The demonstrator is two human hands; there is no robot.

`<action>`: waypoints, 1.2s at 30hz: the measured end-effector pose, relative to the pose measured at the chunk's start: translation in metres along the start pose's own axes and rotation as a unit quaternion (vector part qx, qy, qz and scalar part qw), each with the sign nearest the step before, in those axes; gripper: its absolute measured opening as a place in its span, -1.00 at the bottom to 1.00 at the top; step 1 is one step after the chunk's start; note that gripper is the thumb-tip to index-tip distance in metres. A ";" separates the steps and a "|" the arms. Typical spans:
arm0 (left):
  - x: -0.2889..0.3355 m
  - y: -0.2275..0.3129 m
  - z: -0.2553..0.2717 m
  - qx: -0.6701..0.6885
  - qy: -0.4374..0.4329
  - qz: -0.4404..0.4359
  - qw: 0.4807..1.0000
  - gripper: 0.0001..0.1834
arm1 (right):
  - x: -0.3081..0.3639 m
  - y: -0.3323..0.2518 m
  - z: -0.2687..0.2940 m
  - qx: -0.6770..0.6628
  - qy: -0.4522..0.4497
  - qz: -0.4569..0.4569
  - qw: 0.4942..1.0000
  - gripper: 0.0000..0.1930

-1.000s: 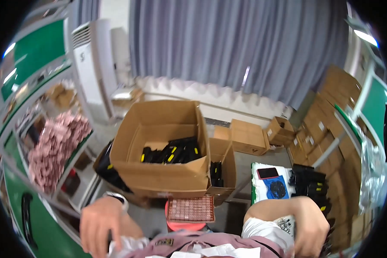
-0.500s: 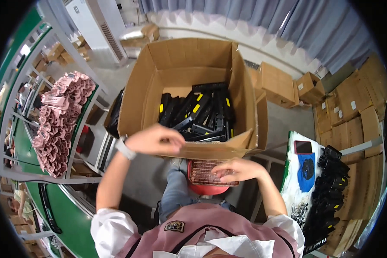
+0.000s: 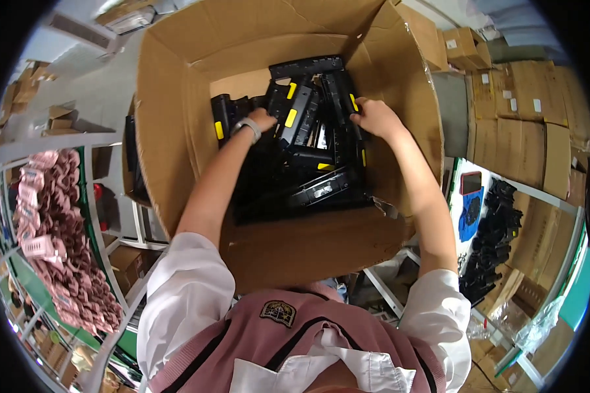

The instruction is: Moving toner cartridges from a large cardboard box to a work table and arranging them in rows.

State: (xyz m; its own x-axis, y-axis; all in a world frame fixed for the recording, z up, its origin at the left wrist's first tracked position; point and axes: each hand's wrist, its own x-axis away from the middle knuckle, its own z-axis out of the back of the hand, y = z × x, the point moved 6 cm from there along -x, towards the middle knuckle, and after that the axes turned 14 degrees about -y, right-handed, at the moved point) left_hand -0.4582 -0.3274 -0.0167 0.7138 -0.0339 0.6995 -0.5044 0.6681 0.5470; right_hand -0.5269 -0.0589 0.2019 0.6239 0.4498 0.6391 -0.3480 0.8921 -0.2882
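Inside a large open cardboard box (image 3: pixel 170 98) lie several long black plastic parts (image 3: pixel 306 65) with yellow labels, piled at different angles. My left hand (image 3: pixel 262 120) reaches in over the left side of the pile, against a black part; its fingers are mostly hidden. On the pile's right side, my right hand (image 3: pixel 377 119) has thumb and fingertips closed at the edge of an upright black part (image 3: pixel 337 108), beside its yellow label. A grey band (image 3: pixel 249 128) circles my left wrist.
Pink plastic parts (image 3: pixel 52 249) are heaped on a rack at the left. To the right stands a white-topped bench (image 3: pixel 467 171) with a phone (image 3: pixel 471 183), a blue cloth (image 3: pixel 470 226) and more black parts (image 3: pixel 495 229). Stacked cartons (image 3: pixel 524 144) stand behind it.
Both hands have gone from above the box's near edge down into it, onto the black parts. My view has moved forward, closer over the box, and its near flap now hangs toward me.
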 end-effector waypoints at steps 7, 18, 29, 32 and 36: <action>0.036 0.079 -0.117 -0.155 0.037 -0.106 0.982 -0.55 | -0.072 0.131 -0.106 -0.034 -0.011 -0.246 0.969 -0.33; -0.012 0.135 -0.158 -0.021 -0.015 -0.158 0.987 -0.18 | -0.070 0.111 -0.064 0.088 0.072 -0.287 0.951 -0.80; 0.020 0.139 -0.159 0.076 -0.001 -0.147 0.986 -0.55 | -0.025 0.086 -0.042 0.059 0.210 -0.202 0.955 -0.70; 0.026 0.140 -0.096 0.214 0.158 -0.238 0.934 -0.55 | -0.027 0.099 -0.052 -0.071 0.183 -0.254 0.947 -0.60; -0.039 0.146 -0.050 0.255 0.161 -0.180 0.936 -0.58 | -0.038 0.136 -0.063 -0.191 0.256 -0.184 0.929 -0.63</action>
State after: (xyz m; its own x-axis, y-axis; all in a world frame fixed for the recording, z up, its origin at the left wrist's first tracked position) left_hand -0.5350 -0.1920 0.0131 0.9504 0.0923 0.2972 -0.3103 0.2109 0.9269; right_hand -0.5540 0.0474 0.0937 0.9370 -0.0153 0.3490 0.1680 0.8956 -0.4119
